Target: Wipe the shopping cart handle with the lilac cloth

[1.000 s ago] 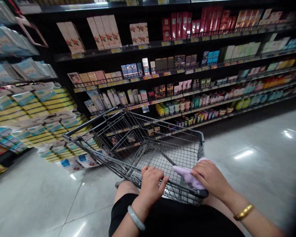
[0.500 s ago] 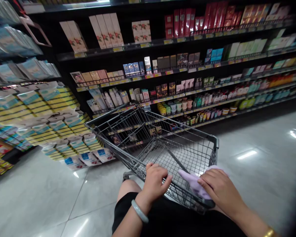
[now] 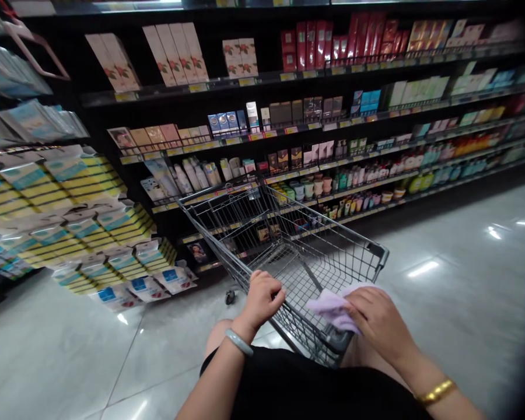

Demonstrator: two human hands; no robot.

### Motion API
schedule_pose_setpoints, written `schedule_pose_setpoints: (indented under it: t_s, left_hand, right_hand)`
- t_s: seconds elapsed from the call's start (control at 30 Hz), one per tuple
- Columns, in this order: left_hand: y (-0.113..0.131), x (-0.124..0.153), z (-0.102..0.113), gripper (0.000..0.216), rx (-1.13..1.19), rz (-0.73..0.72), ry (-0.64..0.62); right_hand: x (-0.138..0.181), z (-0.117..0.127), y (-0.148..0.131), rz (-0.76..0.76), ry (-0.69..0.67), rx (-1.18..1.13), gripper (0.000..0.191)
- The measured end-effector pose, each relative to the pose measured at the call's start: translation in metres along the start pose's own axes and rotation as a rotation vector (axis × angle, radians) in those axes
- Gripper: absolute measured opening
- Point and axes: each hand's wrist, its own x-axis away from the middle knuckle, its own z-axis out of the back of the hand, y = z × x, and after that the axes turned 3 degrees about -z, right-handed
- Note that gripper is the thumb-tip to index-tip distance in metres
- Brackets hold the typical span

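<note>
In the head view, we have our left hand (image 3: 262, 296) near the middle of the frame, its fingers curled shut around the rim of the shopping cart (image 3: 308, 333), the thumb pointing right. Our right hand (image 3: 375, 315), right of the lower centre, is clamped on a lilac cloth (image 3: 330, 309). The cloth bunches out to the left of this hand and lies over the cart's near right corner, with a fold showing above the knuckles. The cart itself sits in the centre, mostly left of our right hand and stretching away above both hands. We wear a pale bangle (image 3: 238, 342) on the left wrist and a gold bracelet (image 3: 437, 392) on the right. Shelves (image 3: 284, 131) of boxes and bottles fill the upper frame, yellow packs (image 3: 83, 175) hang at the left, and grey floor (image 3: 455, 303) shows at the lower right.
</note>
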Motion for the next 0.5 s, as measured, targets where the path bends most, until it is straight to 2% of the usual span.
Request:
schedule_pose_setpoints:
  t_s: [0.13,0.27,0.37,0.43,0.5]
  left_hand:
    - [0.009,-0.004,0.001,0.023,-0.015,0.033,0.033]
    - [0.047,0.008,-0.008,0.019,0.055,0.066,0.086]
    - [0.075,0.023,-0.021,0.023,0.164,0.067,0.061]
    - [0.086,0.029,-0.028,0.028,0.168,0.043,0.046]
    - [0.089,0.029,-0.031,0.030,0.144,0.024,0.021]
  right_hand:
    - [-0.001,-0.020,-0.013,-0.120,0.139,-0.015,0.028]
    - [0.001,-0.032,-0.031,-0.033,0.127,-0.119,0.025]
    - [-0.003,-0.027,-0.017,0.077,0.051,-0.154,0.023]
    - [-0.008,-0.025,-0.006,0.041,0.084,-0.118,0.022]
    - [-0.011,-0.029,-0.004,-0.057,0.180,-0.069,0.021]
